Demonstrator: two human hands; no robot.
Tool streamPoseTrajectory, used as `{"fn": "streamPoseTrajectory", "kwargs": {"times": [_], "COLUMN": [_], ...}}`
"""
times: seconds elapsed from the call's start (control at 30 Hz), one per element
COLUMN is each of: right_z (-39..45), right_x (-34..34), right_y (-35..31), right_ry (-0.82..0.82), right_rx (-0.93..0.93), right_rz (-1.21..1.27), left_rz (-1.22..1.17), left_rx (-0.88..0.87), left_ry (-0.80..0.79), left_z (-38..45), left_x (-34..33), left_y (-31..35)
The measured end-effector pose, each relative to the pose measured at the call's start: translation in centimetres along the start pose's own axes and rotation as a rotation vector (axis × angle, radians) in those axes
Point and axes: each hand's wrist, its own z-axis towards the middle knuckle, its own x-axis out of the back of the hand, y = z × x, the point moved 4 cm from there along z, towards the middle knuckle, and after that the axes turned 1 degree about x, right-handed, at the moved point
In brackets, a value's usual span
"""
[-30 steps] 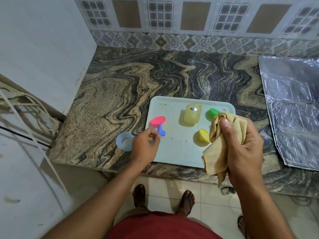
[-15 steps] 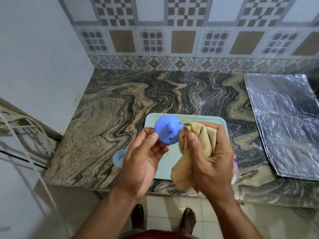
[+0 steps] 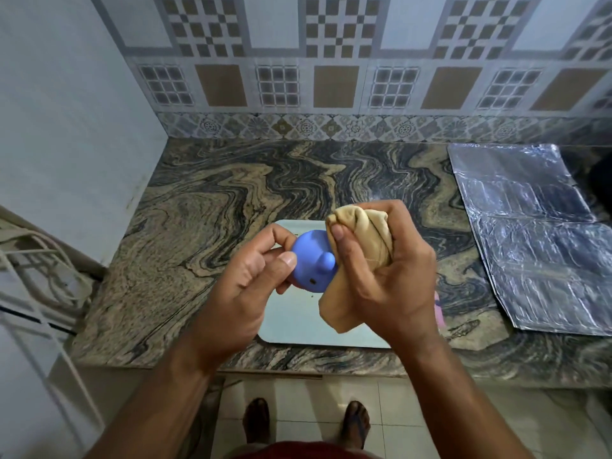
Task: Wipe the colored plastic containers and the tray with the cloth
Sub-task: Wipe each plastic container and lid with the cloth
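- Left hand: fingers and thumb curl round the blue container, raised above the tray.
- Right hand bunches the tan cloth tight, pressed against the container's right side.
- Tray lies on the marbled counter, foil sheet to its right.

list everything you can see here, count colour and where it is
blue container: 1, blue, held above the tray, cloth against its right side
cloth: 1, tan, bunched in the right hand
tray: 1, pale blue-white, on the counter near its front edge, mostly hidden by the hands
pink item: 1, pink, only a sliver at the tray's right edge
foil sheet: 1, silver, right side of the counter
counter: 1, swirled brown and black stone
cables: several, white, far left
left hand: 1, grip on the blue container
right hand: 1, grip on the cloth
feet: 2, in sandals, on the floor tiles
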Motion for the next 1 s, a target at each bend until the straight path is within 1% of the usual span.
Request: {"fn": "streamPoseTrajectory", "kwargs": {"times": [0.07, 0.1, 0.17, 0.23, 0.27, 0.33, 0.37, 0.43, 0.5, 0.57, 0.63, 0.7, 0.77, 0.83, 0.9, 0.97, 1.0], "right_z": [1.2, 1.9, 2.9, 2.9, 2.6, 1.8, 1.5, 1.1, 0.8, 0.4, -0.1, -0.2, 0.1, 0.9, 2.2, 3.5, 4.0], "right_x": [0.2, 0.6, 1.4, 1.9, 1.8, 1.3, 0.9, 0.4, 0.1, -0.2, -0.5, -0.4, 0.1, 0.7, 1.0, 1.2, 1.4], "right_y": [0.6, 1.0, 1.4, 1.2, 0.9, 0.4, 0.3, 0.3, 0.2, -0.3, -0.7, -0.8, -1.0, -1.4, -1.5, -1.4, -1.3], "right_ry": [-0.021, -0.019, -0.055, -0.163, -0.226, -0.326, -0.348, -0.301, -0.168, -0.043, 0.015, 0.020, -0.012, -0.084, -0.156, -0.166, -0.148], "right_rx": [-0.010, -0.022, -0.050, -0.062, -0.059, -0.049, -0.051, -0.068, -0.084, -0.099, -0.102, -0.075, -0.027, 0.037, 0.086, 0.089, 0.072], "right_rz": [-0.038, -0.021, 0.125, 0.299, 0.335, 0.325, 0.310, 0.302, 0.313, 0.333, 0.316, 0.279, 0.213, 0.128, 0.044, 0.031, 0.072], "left_rz": [0.010, -0.030, -0.160, -0.243, -0.254, -0.259, -0.263, -0.284, -0.334, -0.391, -0.384, -0.322, -0.266, -0.208, -0.093, -0.010, -0.016], "left_rx": [0.033, 0.052, 0.100, 0.151, 0.165, 0.167, 0.164, 0.175, 0.176, 0.134, 0.090, 0.064, 0.045, 0.040, 0.053, 0.076, 0.086], "left_ry": [-0.027, -0.028, 0.009, 0.062, 0.072, 0.051, 0.043, 0.048, 0.042, -0.008, 0.030, 0.094, 0.086, 0.015, -0.111, -0.195, -0.190], "left_z": [0.2, 0.3, 0.5, 0.6, 0.7, 1.1, 1.2, 1.6, 1.6, 1.2, 0.8, 0.7, 0.9, 1.1, 1.3, 1.7, 1.9], "left_x": [0.5, 0.7, 1.1, 1.4, 1.4, 1.2, 1.2, 1.1, 0.8, -0.2, -1.2, -1.5, -1.2, -0.5, -0.1, 0.0, 0.1], "left_y": [0.1, 0.2, 0.1, 0.0, 0.0, 0.1, 0.3, 0.4, 0.6, 1.0, 1.0, 0.7, 0.9, 1.5, 2.0, 2.3, 2.4]}}
